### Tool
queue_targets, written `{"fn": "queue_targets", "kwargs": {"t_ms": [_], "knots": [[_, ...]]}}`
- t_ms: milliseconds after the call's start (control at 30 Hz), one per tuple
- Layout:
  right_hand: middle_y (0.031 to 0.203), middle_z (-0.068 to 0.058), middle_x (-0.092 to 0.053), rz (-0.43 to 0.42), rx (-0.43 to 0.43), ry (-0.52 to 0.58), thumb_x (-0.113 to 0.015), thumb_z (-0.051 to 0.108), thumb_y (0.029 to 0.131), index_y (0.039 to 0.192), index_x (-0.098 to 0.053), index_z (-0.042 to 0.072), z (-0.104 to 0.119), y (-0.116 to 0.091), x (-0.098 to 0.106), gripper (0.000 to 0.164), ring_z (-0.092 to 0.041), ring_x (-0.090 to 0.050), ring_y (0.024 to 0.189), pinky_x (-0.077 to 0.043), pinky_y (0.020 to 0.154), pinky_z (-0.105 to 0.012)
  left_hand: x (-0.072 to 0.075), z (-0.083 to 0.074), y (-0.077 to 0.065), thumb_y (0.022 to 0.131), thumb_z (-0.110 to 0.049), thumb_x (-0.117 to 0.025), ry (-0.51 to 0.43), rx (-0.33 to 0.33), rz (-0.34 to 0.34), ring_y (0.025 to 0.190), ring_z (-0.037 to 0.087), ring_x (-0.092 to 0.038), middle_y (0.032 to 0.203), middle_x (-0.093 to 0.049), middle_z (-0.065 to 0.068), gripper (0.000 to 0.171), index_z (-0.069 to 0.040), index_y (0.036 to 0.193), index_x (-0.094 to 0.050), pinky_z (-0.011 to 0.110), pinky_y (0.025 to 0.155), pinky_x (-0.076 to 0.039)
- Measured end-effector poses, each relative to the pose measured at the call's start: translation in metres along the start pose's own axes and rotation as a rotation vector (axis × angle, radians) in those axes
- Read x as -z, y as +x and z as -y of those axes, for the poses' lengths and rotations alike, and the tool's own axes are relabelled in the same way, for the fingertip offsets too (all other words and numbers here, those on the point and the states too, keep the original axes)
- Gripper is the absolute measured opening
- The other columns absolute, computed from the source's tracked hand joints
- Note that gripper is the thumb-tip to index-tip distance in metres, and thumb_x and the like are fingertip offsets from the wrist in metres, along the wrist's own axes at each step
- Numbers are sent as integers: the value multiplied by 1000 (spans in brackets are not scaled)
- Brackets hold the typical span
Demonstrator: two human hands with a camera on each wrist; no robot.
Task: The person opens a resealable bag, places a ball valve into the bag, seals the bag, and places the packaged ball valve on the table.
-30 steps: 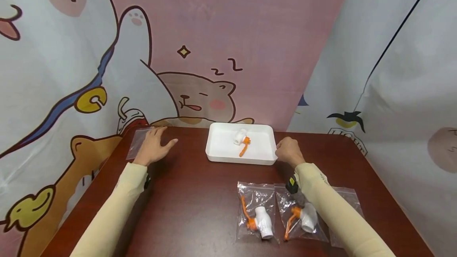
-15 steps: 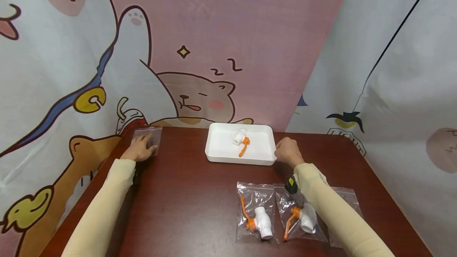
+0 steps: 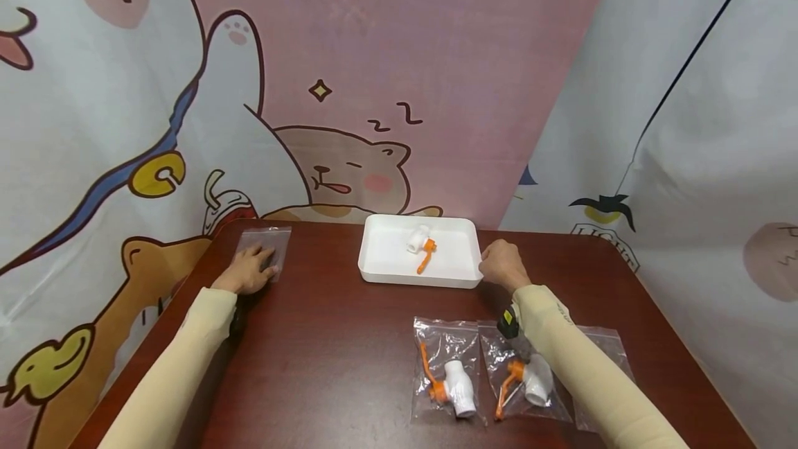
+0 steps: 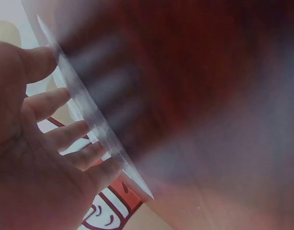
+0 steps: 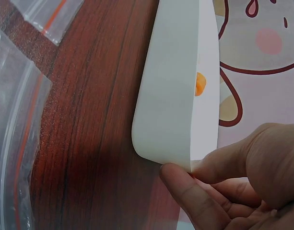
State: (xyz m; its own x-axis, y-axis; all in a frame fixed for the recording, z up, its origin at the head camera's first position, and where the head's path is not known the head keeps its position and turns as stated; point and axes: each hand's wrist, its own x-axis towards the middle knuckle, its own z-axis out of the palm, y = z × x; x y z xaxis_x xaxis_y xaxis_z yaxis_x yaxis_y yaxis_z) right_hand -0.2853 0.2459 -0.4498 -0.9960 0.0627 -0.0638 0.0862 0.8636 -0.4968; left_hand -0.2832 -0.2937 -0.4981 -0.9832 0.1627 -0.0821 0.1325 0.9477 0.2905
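Observation:
At the table's far left, my left hand (image 3: pixel 245 271) rests its fingertips on a flat clear zip bag (image 3: pixel 278 244). The left wrist view has those fingers (image 4: pixel 72 132) spread and slightly bent, touching the bag, which looks edge-on there. My right hand (image 3: pixel 503 266) pinches the right end of a shallow white tray (image 3: pixel 382 248) between thumb and fingers; the right wrist view puts the grip at a corner of the tray's rim (image 5: pixel 166 120). Inside the tray lies a white plastic ball valve (image 3: pixel 419 239) with an orange lever handle.
Near the front right, two clear zip bags each hold a white valve with an orange handle: one bagged valve (image 3: pixel 460 388) and another bagged valve (image 3: pixel 537 381). A further clear bag (image 3: pixel 607 345) lies partly under my right forearm. A printed cloth (image 3: pixel 449 89) hangs behind the table.
My left hand moved left onto the clear bag, and the bag shifted right, then slightly nearer with the hand. My right hand and the tray stayed put.

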Motion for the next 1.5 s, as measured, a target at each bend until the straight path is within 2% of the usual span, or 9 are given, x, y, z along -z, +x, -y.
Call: {"fn": "queue_targets", "kwargs": {"t_ms": [267,467,667,833,967,1100,1200,1333,1500], "knots": [[75,-11,-68,-1,0,-5,-58,-2,79,77,-73,-1,1,-1,1,16,-23,-60,67,-46,53,-26,-5,-15,-15,103,-26,-59,-3,-47,-8,146,60,-24,158,-30,38,59,2,152,-43,72,115,-27],[77,-12,-70,1,1,2,-58,-2,79,80,-74,-1,1,-2,1,17,-23,-62,67,-47,53,-26,-3,-16,-19,101,-26,-62,-1,-69,6,142,63,-28,156,-33,38,58,0,151,-46,73,111,-33],[74,-12,-70,7,-14,15,-58,-2,80,82,-74,-2,0,-4,-1,17,-20,-61,61,-46,51,-25,3,-8,-8,97,-26,-68,-25,-71,-104,125,58,-50,134,-55,36,48,5,134,-62,68,100,-46],[71,-10,-66,8,-28,28,-58,-2,80,80,-74,-2,1,-4,-1,16,-20,-59,60,-45,50,-26,11,1,7,99,-31,-64,-100,44,-181,122,57,-50,128,-55,38,56,11,135,-57,68,99,-46],[62,-6,-60,2,-11,29,-56,-4,79,73,-71,-1,0,-3,-1,16,-19,-55,58,-42,48,-25,18,7,18,100,-35,-59,-140,159,-179,127,63,-40,135,-46,43,64,14,139,-50,71,102,-41],[59,-5,-59,-3,2,32,-56,-4,78,70,-70,0,0,-3,-2,17,-19,-55,57,-42,48,-25,19,13,27,98,-36,-60,-124,246,-189,121,66,-42,131,-43,48,66,18,135,-51,71,96,-45],[62,-6,-61,-9,2,25,-56,-3,78,71,-71,0,0,-2,-2,16,-20,-56,58,-43,48,-25,19,16,34,98,-38,-59,-112,309,-169,119,67,-43,131,-42,50,68,21,131,-52,70,95,-46],[63,-6,-62,-8,-3,21,-57,-3,78,72,-71,-1,1,-1,-2,16,-20,-56,59,-43,48,-25,20,16,43,99,-41,-54,-124,388,-99,121,65,-42,134,-37,51,73,22,134,-48,69,95,-47],[54,-2,-51,-5,-9,23,-55,-5,77,61,-65,3,1,-1,-4,21,-18,-48,53,-37,45,-25,18,15,54,98,-43,-56,-119,475,-94,121,63,-45,132,-41,50,77,23,136,-46,66,95,-49]]}}
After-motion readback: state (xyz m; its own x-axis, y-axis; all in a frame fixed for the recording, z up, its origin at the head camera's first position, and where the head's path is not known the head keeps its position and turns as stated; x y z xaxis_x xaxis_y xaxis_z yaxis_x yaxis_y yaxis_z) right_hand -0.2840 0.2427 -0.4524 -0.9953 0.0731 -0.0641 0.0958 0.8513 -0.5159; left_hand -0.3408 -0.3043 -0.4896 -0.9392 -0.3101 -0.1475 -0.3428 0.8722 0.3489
